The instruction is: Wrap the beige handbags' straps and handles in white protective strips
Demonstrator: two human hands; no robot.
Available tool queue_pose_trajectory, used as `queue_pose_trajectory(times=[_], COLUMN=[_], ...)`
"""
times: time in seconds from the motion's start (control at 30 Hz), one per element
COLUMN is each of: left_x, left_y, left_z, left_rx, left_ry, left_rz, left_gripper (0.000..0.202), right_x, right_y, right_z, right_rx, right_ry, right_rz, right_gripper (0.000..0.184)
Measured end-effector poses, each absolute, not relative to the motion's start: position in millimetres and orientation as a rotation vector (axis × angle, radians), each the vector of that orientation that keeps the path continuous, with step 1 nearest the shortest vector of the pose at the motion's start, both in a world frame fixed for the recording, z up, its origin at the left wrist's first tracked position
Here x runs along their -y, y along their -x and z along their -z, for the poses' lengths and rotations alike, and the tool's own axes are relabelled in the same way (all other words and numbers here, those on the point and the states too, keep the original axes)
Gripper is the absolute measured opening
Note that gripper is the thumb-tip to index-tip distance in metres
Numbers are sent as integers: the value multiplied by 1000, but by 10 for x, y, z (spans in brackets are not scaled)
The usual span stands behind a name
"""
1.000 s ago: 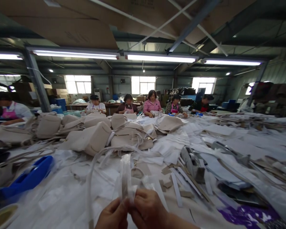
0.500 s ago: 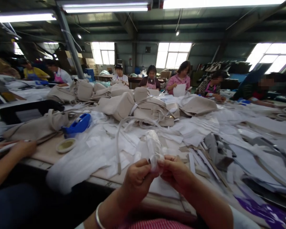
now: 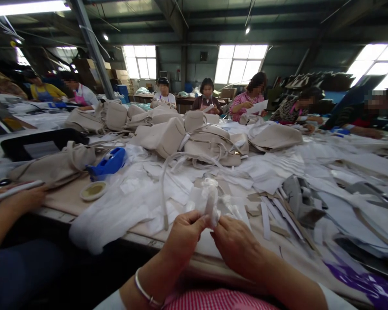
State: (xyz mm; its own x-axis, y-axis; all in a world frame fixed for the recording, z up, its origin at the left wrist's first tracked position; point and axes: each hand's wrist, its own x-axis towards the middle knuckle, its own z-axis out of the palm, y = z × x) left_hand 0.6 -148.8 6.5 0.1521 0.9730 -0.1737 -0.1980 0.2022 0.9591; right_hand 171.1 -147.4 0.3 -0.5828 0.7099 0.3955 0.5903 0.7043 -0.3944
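In the head view, a small bundle of thin, whitish wrapping (image 3: 211, 199) stands up from between my hands above the table edge. A pale band shows in its middle; what lies inside cannot be made out. My left hand (image 3: 185, 236) is closed on the bundle's lower end, thumb on top. Against its right side, my right hand (image 3: 236, 242) pinches the wrapping with bent fingers, its back turned up. Behind the bundle lie white sheets (image 3: 194, 199) and a long pale strap (image 3: 164, 189) that curves over the table.
Beige handbags (image 3: 161, 135) are heaped across the middle. A blue tape dispenser (image 3: 109, 163) and a round dish (image 3: 93, 190) sit left, near a neighbour's hand (image 3: 26, 200). To the right are a grey tape dispenser (image 3: 299, 200), card strips and purple-printed plastic (image 3: 362, 280). Co-workers sit opposite.
My right hand has turned over so its back faces up. The wrapping has become narrower and more bunched. Across the table, a co-worker's white sheet has tilted. The view has shifted slightly.
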Motion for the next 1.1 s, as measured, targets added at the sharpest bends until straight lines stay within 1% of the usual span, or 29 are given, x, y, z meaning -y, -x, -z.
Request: queue_pose_trajectory(times=[0.07,0.13,0.17,0.2,0.27,0.37,0.43,0.5,0.57,0.63,0.7,0.73,0.77,0.8,0.83,0.87,0.93,0.97,1.0,1.03,1.1], left_x=[1520,1555,1572,1588,1613,1617,1580,1507,1411,1319,1254,1237,1229,1232,1242,1258,1299,1318,1332,1340,1328], left_y=[15,36,39,38,28,49,100,153,171,138,79,52,30,14,4,-2,-9,-12,-12,-6,29], left_z=[-113,-141,-139,-127,-87,-58,-91,-148,-191,-198,-176,-161,-149,-142,-141,-145,-163,-171,-176,-177,-169], left_rx=[-1089,-1082,-1057,-1028,-989,-1057,-1079,-1049,-995,-949,-908,-899,-907,-930,-962,-995,-1052,-1074,-1094,-1119,-1190], left_ry=[-1237,-1502,-1606,-1684,-1781,-1835,-1734,-1482,-1174,-907,-724,-670,-652,-678,-746,-850,-1131,-1281,-1418,-1536,-1674], left_rz=[-1135,-1177,-1186,-1187,-1178,-1140,-1047,-919,-833,-832,-859,-878,-901,-931,-966,-999,-1050,-1063,-1069,-1067,-1034], left_gripper=[22,21,21,20,21,21,20,30,41,45,46,46,44,42,39,35,26,22,21,21,22], right_x=[1446,1397,1369,1343,1305,1289,1301,1319,1334,1339,1331,1321,1307,1288,1263,1233,1160,1122,1086,1055,1012], right_y=[-1791,-1848,-1858,-1854,-1812,-1726,-1688,-1667,-1651,-1640,-1649,-1665,-1687,-1714,-1741,-1764,-1785,-1779,-1762,-1739,-1684], right_z=[-93,-152,-161,-158,-131,-101,-96,-81,-44,0,23,21,9,-8,-27,-43,-57,-53,-45,-36,-21], right_rx=[2238,1910,1697,1493,1174,1039,1189,1501,1834,2065,2182,2207,2210,2187,2115,1980,1513,1241,1002,832,707], right_ry=[987,1000,1011,1018,1019,1036,1080,1133,1110,1019,940,918,914,924,951,995,1087,1110,1110,1100,1077], right_rz=[-760,-1295,-1509,-1675,-1858,-1888,-1762,-1445,-982,-561,-334,-325,-393,-545,-777,-1064,-1628,-1825,-1944,-1997,-1999], right_gripper=[17,28,35,39,39,34,31,27,23,20,19,20,19,16,16,21,36,40,42,43,45])
